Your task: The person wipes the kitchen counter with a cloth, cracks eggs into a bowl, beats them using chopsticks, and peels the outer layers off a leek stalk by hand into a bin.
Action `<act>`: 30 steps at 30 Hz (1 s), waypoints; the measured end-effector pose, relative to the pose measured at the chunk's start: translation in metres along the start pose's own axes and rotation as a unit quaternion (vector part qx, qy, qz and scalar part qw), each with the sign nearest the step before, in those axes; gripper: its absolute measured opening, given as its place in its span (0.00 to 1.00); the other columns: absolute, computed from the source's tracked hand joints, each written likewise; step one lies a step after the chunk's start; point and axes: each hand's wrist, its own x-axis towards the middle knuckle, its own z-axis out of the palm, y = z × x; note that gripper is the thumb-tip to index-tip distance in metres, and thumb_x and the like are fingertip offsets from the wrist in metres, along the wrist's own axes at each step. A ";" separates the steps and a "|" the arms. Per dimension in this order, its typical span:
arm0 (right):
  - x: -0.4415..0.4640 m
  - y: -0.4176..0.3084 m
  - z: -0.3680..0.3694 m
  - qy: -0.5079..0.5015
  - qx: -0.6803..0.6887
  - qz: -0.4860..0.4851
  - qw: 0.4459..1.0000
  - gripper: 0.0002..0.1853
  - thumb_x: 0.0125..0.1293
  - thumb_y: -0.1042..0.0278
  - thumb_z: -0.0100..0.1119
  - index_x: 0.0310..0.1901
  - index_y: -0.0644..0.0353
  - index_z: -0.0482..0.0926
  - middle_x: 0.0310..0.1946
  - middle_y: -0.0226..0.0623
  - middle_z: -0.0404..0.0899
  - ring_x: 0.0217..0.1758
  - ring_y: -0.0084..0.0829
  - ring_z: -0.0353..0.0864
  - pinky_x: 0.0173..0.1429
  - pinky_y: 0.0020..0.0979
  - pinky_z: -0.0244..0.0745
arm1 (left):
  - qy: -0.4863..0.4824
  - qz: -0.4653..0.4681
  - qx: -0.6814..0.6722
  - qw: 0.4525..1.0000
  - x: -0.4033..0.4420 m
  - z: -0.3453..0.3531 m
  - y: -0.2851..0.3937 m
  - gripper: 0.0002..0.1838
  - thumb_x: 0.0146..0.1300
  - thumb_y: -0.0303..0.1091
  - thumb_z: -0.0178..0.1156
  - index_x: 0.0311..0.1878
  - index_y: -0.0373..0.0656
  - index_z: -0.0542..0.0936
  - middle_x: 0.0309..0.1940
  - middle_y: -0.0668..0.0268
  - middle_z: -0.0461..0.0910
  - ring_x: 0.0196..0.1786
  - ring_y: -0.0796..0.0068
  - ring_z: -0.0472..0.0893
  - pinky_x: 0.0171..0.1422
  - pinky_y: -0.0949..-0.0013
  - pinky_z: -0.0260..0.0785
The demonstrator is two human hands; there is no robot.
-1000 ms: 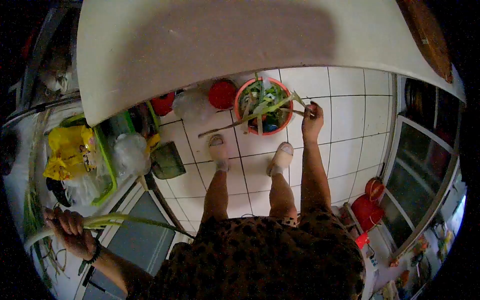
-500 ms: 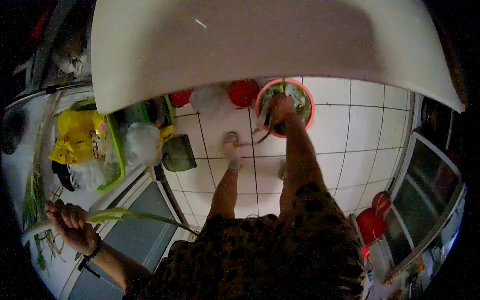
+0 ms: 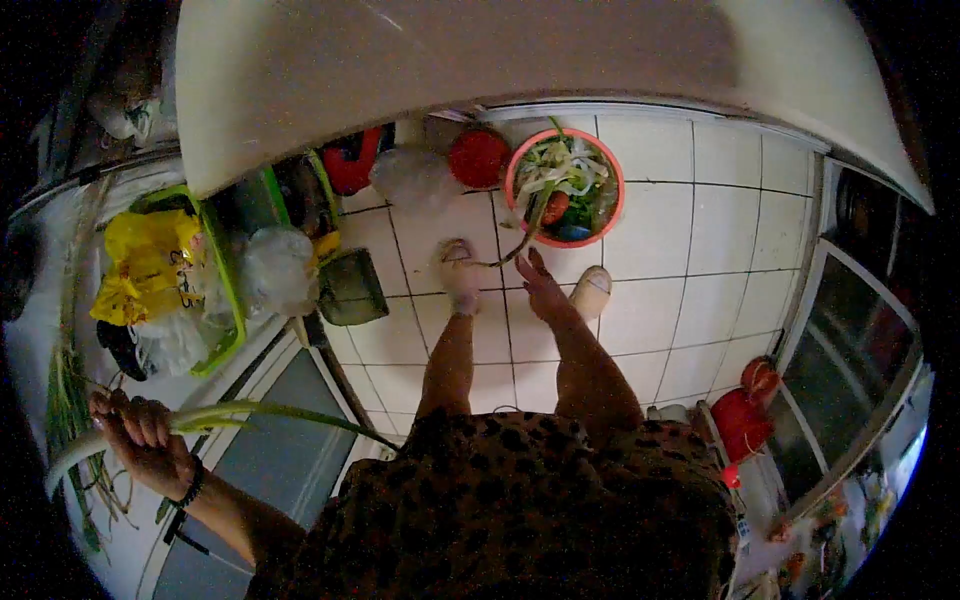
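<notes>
My left hand (image 3: pixel 140 440) is closed around the thick stalk of a long green onion (image 3: pixel 262 408). Its pale end sticks out past the hand on the left, and its green leaf stretches right toward my clothes. Over the floor, my right hand (image 3: pixel 543 290) has its fingers apart and holds nothing. Just beyond its fingertips stands a round pink-rimmed bin (image 3: pixel 617 205) full of vegetable scraps and plastic. A long withered leaf (image 3: pixel 520 245) droops over the bin's near rim onto the tiles.
More green onions (image 3: pixel 68 400) lie on the left counter. Beside them a green-edged basket (image 3: pixel 232 300) holds a yellow bag (image 3: pixel 150 262) and clear plastic bags. A dark square bin (image 3: pixel 352 288) and a red container (image 3: pixel 477 158) are nearby. A pale overhanging surface (image 3: pixel 460 60) crosses the top.
My right hand has drawn back from inside the bin toward me and its fingers are now apart. The scraps show fully. My left hand keeps its hold on the green onion.
</notes>
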 end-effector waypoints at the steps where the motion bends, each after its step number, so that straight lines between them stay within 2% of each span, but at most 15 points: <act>1: 0.020 0.014 0.002 -0.008 -0.030 -0.022 0.999 0.34 0.61 0.65 0.54 0.70 0.53 0.55 0.68 0.33 0.59 0.68 0.37 0.62 0.63 0.35 0.61 | -0.001 0.000 0.002 1.000 -0.001 -0.001 -0.001 0.11 0.73 0.36 0.43 0.47 0.40 0.70 0.20 0.75 0.58 0.15 0.88 0.50 0.15 0.82 0.46; 5: 0.068 0.006 0.016 -0.030 -0.262 -0.141 0.954 0.39 0.56 0.77 0.56 0.70 0.52 0.54 0.68 0.36 0.58 0.66 0.42 0.63 0.60 0.32 0.65 | -0.010 -0.027 0.006 1.000 -0.004 0.000 -0.001 0.11 0.72 0.37 0.44 0.47 0.40 0.71 0.19 0.76 0.56 0.16 0.88 0.50 0.16 0.83 0.47; 7: 0.084 0.022 0.011 0.061 -0.360 -0.330 0.871 0.39 0.53 0.81 0.56 0.69 0.52 0.57 0.65 0.39 0.64 0.62 0.43 0.68 0.56 0.32 0.68 | 0.075 0.003 0.059 0.995 -0.007 0.009 0.000 0.11 0.73 0.37 0.44 0.47 0.42 0.71 0.17 0.76 0.55 0.16 0.88 0.50 0.17 0.82 0.47; 8: 0.087 0.026 0.006 0.097 -0.390 -0.387 0.830 0.39 0.52 0.83 0.55 0.68 0.52 0.58 0.64 0.40 0.65 0.60 0.44 0.70 0.54 0.31 0.70 | 0.015 -0.019 0.024 0.999 -0.006 -0.008 0.003 0.11 0.73 0.37 0.43 0.47 0.42 0.71 0.17 0.76 0.54 0.16 0.88 0.50 0.17 0.82 0.47; 9: 0.075 0.026 0.002 0.067 -0.424 -0.330 0.841 0.36 0.52 0.82 0.56 0.66 0.54 0.62 0.58 0.41 0.71 0.56 0.43 0.72 0.52 0.33 0.71 | -0.043 -0.042 -0.010 0.998 -0.002 -0.015 0.005 0.11 0.73 0.37 0.43 0.46 0.41 0.71 0.17 0.76 0.54 0.16 0.88 0.50 0.16 0.82 0.47; 11: 0.047 -0.001 -0.002 0.037 -0.460 -0.271 0.845 0.34 0.52 0.81 0.57 0.64 0.56 0.65 0.52 0.42 0.76 0.52 0.43 0.75 0.50 0.34 0.73 | 0.007 -0.022 0.016 1.000 -0.005 -0.015 0.007 0.10 0.73 0.36 0.43 0.46 0.41 0.70 0.18 0.75 0.55 0.16 0.87 0.50 0.16 0.82 0.47; 13: 0.003 -0.076 -0.002 0.045 -0.362 0.137 0.921 0.23 0.53 0.72 0.63 0.53 0.60 0.75 0.38 0.48 0.81 0.40 0.44 0.80 0.41 0.35 0.76 | 0.059 -0.001 0.036 0.998 -0.003 -0.011 0.005 0.10 0.73 0.36 0.43 0.46 0.41 0.70 0.19 0.75 0.55 0.16 0.87 0.51 0.16 0.81 0.48; 16: 0.002 -0.087 -0.054 0.186 -0.411 -0.072 0.889 0.14 0.54 0.60 0.64 0.37 0.60 0.79 0.32 0.47 0.81 0.29 0.45 0.81 0.30 0.40 0.77 | -0.025 -0.026 -0.042 0.998 -0.001 -0.011 0.003 0.10 0.73 0.36 0.43 0.46 0.40 0.69 0.21 0.73 0.57 0.17 0.87 0.51 0.16 0.81 0.49; 19: 0.014 -0.176 -0.050 0.316 -0.532 -0.149 0.771 0.11 0.56 0.62 0.60 0.36 0.58 0.80 0.29 0.44 0.81 0.29 0.44 0.82 0.32 0.43 0.77 | -0.038 -0.029 -0.059 0.997 -0.004 -0.002 0.001 0.10 0.73 0.36 0.42 0.47 0.40 0.69 0.22 0.72 0.57 0.17 0.86 0.52 0.17 0.80 0.50; 21: 0.056 -0.187 -0.048 0.237 -0.650 -0.135 0.709 0.11 0.58 0.65 0.56 0.42 0.58 0.78 0.35 0.45 0.81 0.35 0.41 0.82 0.37 0.39 0.78 | 0.128 0.028 0.059 0.990 -0.007 0.010 0.000 0.11 0.73 0.37 0.42 0.47 0.39 0.69 0.22 0.72 0.57 0.17 0.86 0.51 0.16 0.80 0.49; 22: 0.098 -0.166 -0.055 0.217 -0.696 -0.153 0.667 0.13 0.58 0.66 0.55 0.44 0.58 0.77 0.38 0.45 0.80 0.39 0.40 0.82 0.38 0.38 0.78 | 0.003 -0.019 -0.024 1.000 -0.005 -0.012 0.007 0.12 0.73 0.37 0.42 0.48 0.40 0.69 0.21 0.72 0.58 0.17 0.86 0.51 0.16 0.79 0.48; 23: 0.120 -0.148 -0.054 0.208 -0.715 -0.163 0.648 0.13 0.58 0.66 0.54 0.46 0.58 0.76 0.40 0.45 0.80 0.40 0.39 0.82 0.39 0.38 0.78 | 0.070 0.017 0.030 0.997 -0.009 -0.009 0.007 0.13 0.73 0.37 0.43 0.50 0.38 0.70 0.22 0.72 0.58 0.17 0.86 0.52 0.15 0.79 0.47; 25: 0.145 -0.119 -0.047 0.224 -0.755 -0.262 0.557 0.16 0.59 0.67 0.54 0.49 0.59 0.74 0.43 0.43 0.78 0.43 0.38 0.81 0.39 0.36 0.78 | -0.073 -0.023 -0.022 0.997 -0.004 -0.018 0.015 0.13 0.73 0.36 0.43 0.52 0.38 0.70 0.22 0.72 0.58 0.18 0.85 0.52 0.16 0.79 0.46; 27: 0.129 -0.129 -0.038 0.249 -0.770 -0.340 0.478 0.18 0.59 0.67 0.54 0.51 0.60 0.72 0.45 0.41 0.77 0.44 0.36 0.81 0.39 0.35 0.78 | -0.087 -0.024 -0.025 0.996 -0.006 0.002 0.012 0.14 0.73 0.36 0.43 0.53 0.38 0.70 0.23 0.72 0.59 0.18 0.85 0.52 0.16 0.79 0.45; 30: 0.068 -0.188 -0.017 0.114 -0.788 -0.240 0.555 0.19 0.61 0.65 0.52 0.53 0.61 0.73 0.45 0.38 0.77 0.43 0.37 0.81 0.42 0.34 0.77 | 0.108 0.049 0.046 0.992 -0.008 0.018 0.015 0.13 0.73 0.35 0.44 0.54 0.40 0.70 0.23 0.71 0.59 0.17 0.86 0.52 0.15 0.79 0.46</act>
